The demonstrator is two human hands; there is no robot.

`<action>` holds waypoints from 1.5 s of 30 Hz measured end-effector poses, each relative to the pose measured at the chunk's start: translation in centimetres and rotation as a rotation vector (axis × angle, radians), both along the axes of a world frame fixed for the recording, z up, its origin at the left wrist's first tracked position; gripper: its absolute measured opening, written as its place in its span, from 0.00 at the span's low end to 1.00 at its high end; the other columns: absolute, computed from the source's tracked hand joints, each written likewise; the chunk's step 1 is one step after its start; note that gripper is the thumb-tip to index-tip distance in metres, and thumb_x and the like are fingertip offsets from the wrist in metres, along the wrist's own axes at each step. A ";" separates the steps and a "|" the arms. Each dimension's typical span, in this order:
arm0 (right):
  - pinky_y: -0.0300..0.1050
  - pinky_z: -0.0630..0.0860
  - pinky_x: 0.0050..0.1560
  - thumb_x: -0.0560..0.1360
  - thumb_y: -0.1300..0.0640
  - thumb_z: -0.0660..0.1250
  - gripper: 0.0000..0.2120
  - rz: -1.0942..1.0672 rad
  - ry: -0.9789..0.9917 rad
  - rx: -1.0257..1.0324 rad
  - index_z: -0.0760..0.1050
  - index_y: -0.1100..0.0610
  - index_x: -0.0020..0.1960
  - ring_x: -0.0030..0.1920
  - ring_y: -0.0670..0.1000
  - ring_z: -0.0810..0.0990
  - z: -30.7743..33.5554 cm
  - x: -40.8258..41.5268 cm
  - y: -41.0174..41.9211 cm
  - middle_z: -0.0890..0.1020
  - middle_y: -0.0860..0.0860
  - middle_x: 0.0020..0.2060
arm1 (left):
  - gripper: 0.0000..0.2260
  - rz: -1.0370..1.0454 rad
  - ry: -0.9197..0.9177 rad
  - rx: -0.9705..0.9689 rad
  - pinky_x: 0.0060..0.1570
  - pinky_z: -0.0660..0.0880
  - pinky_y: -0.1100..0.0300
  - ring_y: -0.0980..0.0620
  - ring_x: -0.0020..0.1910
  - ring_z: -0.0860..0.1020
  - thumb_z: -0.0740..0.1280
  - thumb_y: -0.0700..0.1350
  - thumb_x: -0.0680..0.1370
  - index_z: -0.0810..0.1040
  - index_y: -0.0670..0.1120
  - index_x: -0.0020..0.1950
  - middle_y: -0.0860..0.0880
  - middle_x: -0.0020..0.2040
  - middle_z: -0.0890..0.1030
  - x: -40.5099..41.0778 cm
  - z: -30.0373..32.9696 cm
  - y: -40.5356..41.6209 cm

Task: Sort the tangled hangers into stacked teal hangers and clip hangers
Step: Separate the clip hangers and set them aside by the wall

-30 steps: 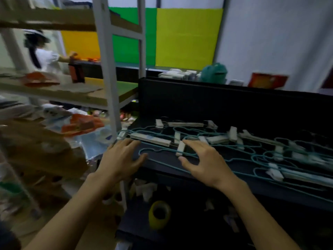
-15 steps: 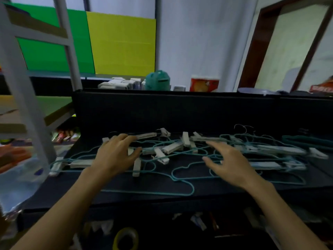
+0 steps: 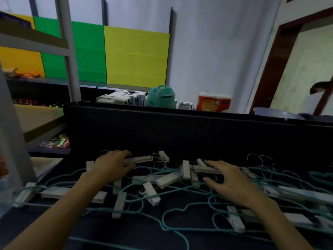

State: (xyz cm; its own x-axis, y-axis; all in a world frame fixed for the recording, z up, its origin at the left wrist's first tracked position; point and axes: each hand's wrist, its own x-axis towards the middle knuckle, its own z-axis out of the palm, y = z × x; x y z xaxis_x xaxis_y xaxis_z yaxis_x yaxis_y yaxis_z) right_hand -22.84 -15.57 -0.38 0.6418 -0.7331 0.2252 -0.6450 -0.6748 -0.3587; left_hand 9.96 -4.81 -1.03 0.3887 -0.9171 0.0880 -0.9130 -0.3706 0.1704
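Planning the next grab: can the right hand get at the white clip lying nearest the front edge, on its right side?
Probably yes. The white clip lies on top of the teal hangers, just under the right hand's forearm, uncovered; teal wire crossing nearby may snag it on lifting.

Tangled hangers (image 3: 162, 188) across table (image 3: 54, 230), boxes (image 3: 122, 99) behind the back panel (image 3: 180, 134).

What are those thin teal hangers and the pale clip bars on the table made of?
The teal hangers look like thin wire with a matte, rubbery-looking coating, judging by their slim bent outlines. The clip hangers look like pale plastic: blocky, dull, uniform in colour, with small metal hooks. Blur leaves both uncertain.
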 end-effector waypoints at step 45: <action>0.49 0.74 0.55 0.75 0.53 0.67 0.18 0.199 -0.201 -0.038 0.72 0.47 0.65 0.51 0.47 0.75 1.6 8.1 -5.9 0.74 0.43 0.50 | 0.14 -0.149 -0.096 -0.417 0.49 0.72 0.52 0.46 0.57 0.72 0.63 0.43 0.79 0.75 0.47 0.65 0.47 0.59 0.78 2.5 0.3 -0.2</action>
